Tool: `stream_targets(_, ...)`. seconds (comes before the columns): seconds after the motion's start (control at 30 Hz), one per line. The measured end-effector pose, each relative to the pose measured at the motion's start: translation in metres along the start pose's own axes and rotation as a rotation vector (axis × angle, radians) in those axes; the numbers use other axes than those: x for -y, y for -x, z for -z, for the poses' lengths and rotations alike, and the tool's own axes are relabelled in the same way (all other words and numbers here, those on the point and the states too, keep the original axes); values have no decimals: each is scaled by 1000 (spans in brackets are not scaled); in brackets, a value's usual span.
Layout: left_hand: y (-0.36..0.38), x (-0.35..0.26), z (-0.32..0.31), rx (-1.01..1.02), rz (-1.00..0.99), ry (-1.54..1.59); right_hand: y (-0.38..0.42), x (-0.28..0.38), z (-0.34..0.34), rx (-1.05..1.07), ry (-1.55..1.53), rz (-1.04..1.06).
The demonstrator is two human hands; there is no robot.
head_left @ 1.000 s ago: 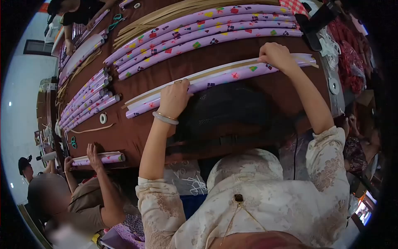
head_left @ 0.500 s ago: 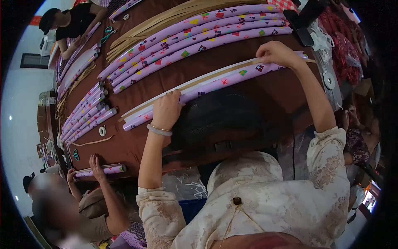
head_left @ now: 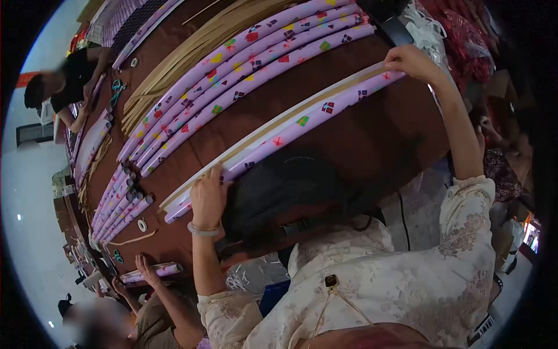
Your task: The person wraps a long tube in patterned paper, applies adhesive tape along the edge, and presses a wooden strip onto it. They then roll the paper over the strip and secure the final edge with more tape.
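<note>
A purple gift-print wrapping paper roll [head_left: 314, 119] lies slanted on the table before me, its white edge turned up. Along that edge runs a long brown paper strip [head_left: 273, 135]. My left hand [head_left: 208, 200], a bangle at its wrist, is closed over the roll and strip close to their left end. At the far right end, my right hand [head_left: 411, 63] pinches the strip against the paper edge; its fingertips partly hide what they hold. Between my body and the roll sits a black bag [head_left: 285, 192].
More purple rolls [head_left: 250, 75] lie beyond, beside a bundle of brown strips [head_left: 192, 61]. Shorter rolls [head_left: 122, 203], a tape ring [head_left: 142, 224] and scissors [head_left: 118, 256] are at the left. One co-worker's hand [head_left: 148, 270] rests by a roll; another person [head_left: 72, 81] works at the far left.
The view has turned and shifted. My right hand has moved to the right end of the roll, which earlier stuck out past it. My left hand is slightly nearer the left end.
</note>
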State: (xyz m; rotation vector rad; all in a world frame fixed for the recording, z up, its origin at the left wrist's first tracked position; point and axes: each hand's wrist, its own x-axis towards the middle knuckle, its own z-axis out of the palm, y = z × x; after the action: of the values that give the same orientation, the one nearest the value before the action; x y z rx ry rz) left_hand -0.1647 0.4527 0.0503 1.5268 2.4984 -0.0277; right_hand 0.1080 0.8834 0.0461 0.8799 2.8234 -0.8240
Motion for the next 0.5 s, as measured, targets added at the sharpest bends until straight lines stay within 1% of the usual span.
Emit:
stream_targets(0.1, 1, -1, 2, -23, -7, 57, 0, -4, -3, -46, 3, -14)
stream_targets(0.17, 1, -3, 4, 14, 2, 42, 2, 1, -5, -77, -21, -36)
stream_targets(0.23, 2, -1, 2, -27, -25, 67, 1, -5, -9, -84, -44, -50)
stream_targets(0.3, 0, -1, 3, 9, -19, 48, -1, -10, -9, -89, -28, -25)
stream_targets(0.37, 0, 0, 4, -21, -47, 58, -1, -8, -8, -87, -14, -44)
stream_targets(0.4, 0, -4, 7, 13, 2, 55, -2, -8, -8, -81, 6, -46)
stream_targets(0.47, 2, 2, 3, 29, -1, 64, -3, -7, -8, -118, -21, -49)
stream_targets(0.5, 3, 4, 2, 38, 5, 78, -5, -5, -6, -107, 38, -95)
